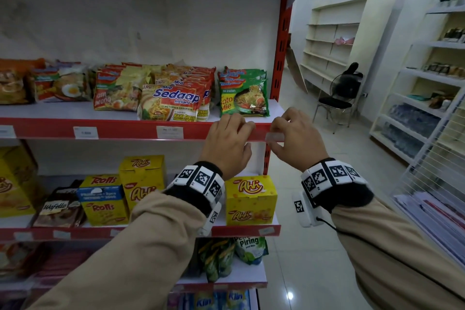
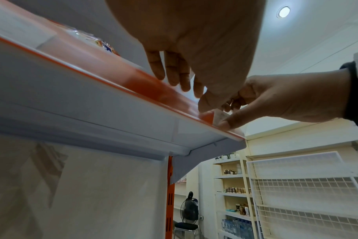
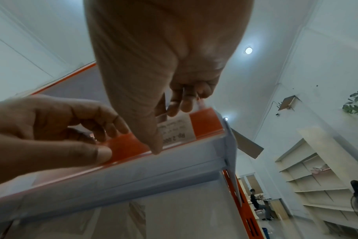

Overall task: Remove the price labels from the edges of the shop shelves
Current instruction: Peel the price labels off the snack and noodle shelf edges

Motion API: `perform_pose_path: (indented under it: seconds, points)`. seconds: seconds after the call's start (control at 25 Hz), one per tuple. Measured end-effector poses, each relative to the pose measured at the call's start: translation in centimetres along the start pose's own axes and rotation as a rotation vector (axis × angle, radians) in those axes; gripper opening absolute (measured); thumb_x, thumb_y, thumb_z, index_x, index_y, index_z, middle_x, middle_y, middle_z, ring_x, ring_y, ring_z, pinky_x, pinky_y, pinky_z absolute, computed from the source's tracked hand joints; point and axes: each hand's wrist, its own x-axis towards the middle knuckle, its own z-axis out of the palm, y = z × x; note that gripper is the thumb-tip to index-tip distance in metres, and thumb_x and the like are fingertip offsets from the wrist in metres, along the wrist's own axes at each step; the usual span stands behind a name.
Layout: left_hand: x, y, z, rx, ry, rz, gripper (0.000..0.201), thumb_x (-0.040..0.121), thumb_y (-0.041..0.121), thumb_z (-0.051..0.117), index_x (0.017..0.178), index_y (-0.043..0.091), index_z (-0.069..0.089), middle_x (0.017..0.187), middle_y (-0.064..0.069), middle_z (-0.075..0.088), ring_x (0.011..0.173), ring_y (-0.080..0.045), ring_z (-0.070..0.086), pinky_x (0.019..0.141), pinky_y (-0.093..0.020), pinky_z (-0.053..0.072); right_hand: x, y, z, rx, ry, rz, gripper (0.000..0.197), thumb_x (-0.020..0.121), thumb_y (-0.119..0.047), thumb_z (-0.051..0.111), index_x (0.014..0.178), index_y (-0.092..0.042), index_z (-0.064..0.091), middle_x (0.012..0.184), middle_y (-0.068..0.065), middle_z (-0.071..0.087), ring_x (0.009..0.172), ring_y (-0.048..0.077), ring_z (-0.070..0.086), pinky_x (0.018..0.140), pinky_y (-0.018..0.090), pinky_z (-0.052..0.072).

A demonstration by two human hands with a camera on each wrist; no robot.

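Observation:
The upper shelf's red edge strip (image 1: 125, 131) carries white price labels (image 1: 169, 132). At its right end sits one more price label (image 3: 179, 129), printed "Rp 2.000". My right hand (image 1: 276, 132) pinches this label (image 1: 275, 136), thumb at its lower edge and fingertips (image 3: 180, 105) at its top. My left hand (image 1: 239, 133) grips the strip just left of it, fingers (image 2: 174, 72) curled over the top and thumb underneath. In the left wrist view the label (image 2: 220, 117) shows between both hands.
Instant noodle packs (image 1: 173, 100) lie on the upper shelf just behind the hands. Yellow snack boxes (image 1: 250, 199) stand on the shelf below. A red upright post (image 1: 281, 40) ends the rack. To the right are tiled floor, a black chair (image 1: 337, 100) and white wire racks (image 1: 427, 98).

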Motion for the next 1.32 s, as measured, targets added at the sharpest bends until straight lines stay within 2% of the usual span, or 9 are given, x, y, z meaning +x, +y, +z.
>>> perform_pose_path:
  seconds: [0.12,0.24,0.4,0.52,0.68,0.84,0.96,1.2,1.32]
  points:
    - [0.2,-0.1,-0.3,-0.038,-0.024,-0.009,0.032,0.08,0.024,0.063,0.11,0.013,0.06,0.101,-0.007,0.053,0.095,-0.027,0.048,0.073,-0.034,0.038,0.7,0.2,-0.1,0.177,-0.031,0.061,0.009,0.083,-0.024,0.065,0.09,-0.018,0.064,0.091,0.003,0.058,0.091,0.027,0.049,0.079,0.039,0.043]
    - [0.8,-0.6,-0.5,-0.145,-0.055,-0.049,0.022,0.09,0.026,0.056,0.109,0.015,0.061,0.103,-0.005,0.053,0.097,-0.024,0.044,0.079,-0.036,0.038,1.0,0.0,-0.5,0.625,0.024,0.177,0.017,0.082,-0.003,0.064,0.082,-0.02,0.062,0.078,-0.006,0.062,0.076,0.011,0.057,0.071,0.024,0.045]
    - [1.3,-1.2,-0.4,-0.289,-0.052,-0.096,0.033,0.099,0.035,0.042,0.118,0.014,0.058,0.107,-0.004,0.056,0.097,-0.022,0.044,0.082,-0.033,0.035,1.0,-1.7,-0.9,1.134,0.061,0.348,0.021,0.082,-0.001,0.069,0.097,-0.012,0.059,0.089,0.007,0.069,0.08,0.018,0.067,0.073,0.028,0.054]
    - [1.2,-1.2,-0.2,-0.354,-0.028,-0.119,0.03,0.099,0.035,0.044,0.113,0.013,0.058,0.103,-0.004,0.057,0.092,-0.019,0.043,0.079,-0.031,0.034,0.6,-2.9,-0.5,1.307,0.045,0.412,0.028,0.082,0.003,0.068,0.106,-0.006,0.056,0.093,0.016,0.069,0.081,0.021,0.069,0.073,0.03,0.057]
    - [1.3,-1.4,0.0,-0.331,-0.027,-0.122,0.018,0.096,0.027,0.052,0.096,0.01,0.058,0.094,-0.005,0.052,0.086,-0.019,0.039,0.077,-0.036,0.038,0.0,-3.2,0.3,1.121,0.054,0.347,0.022,0.086,-0.007,0.067,0.106,-0.008,0.06,0.089,0.011,0.069,0.078,0.016,0.069,0.073,0.026,0.056]
    - [1.5,-1.2,-0.4,-0.265,-0.067,-0.101,0.018,0.094,0.028,0.054,0.1,0.012,0.059,0.097,-0.005,0.053,0.09,-0.022,0.043,0.077,-0.037,0.039,0.5,-2.0,-0.4,0.663,0.137,0.096,0.011,0.087,-0.011,0.063,0.095,-0.014,0.07,0.082,-0.003,0.07,0.071,0.002,0.061,0.067,0.009,0.044]
    - [1.9,-1.6,-1.1,-0.194,-0.122,-0.075,0.022,0.09,0.035,0.057,0.103,0.018,0.053,0.097,0.001,0.052,0.089,-0.019,0.046,0.074,-0.032,0.04,1.2,-1.1,-0.8,0.655,0.186,0.135,0.013,0.086,-0.007,0.062,0.089,-0.018,0.068,0.083,-0.008,0.068,0.073,-0.002,0.059,0.066,0.003,0.039]
    - [2.1,-2.8,-1.9,-0.324,-0.171,-0.177,0.035,0.087,0.037,0.064,0.114,0.022,0.048,0.081,0.011,0.05,0.082,-0.013,0.052,0.07,-0.031,0.042,2.0,-1.3,0.2,0.652,0.194,0.13,0.01,0.086,-0.011,0.063,0.087,-0.02,0.067,0.088,-0.009,0.066,0.076,0.006,0.057,0.066,0.015,0.042]
    - [1.9,-2.7,-1.8,-0.322,-0.185,-0.141,0.028,0.089,0.033,0.062,0.114,0.022,0.055,0.087,0.007,0.048,0.085,-0.017,0.052,0.075,-0.035,0.045,1.8,-1.2,0.8,0.682,0.123,0.131,0.011,0.085,-0.011,0.064,0.085,-0.02,0.069,0.084,-0.007,0.067,0.073,0.003,0.058,0.067,0.016,0.044]
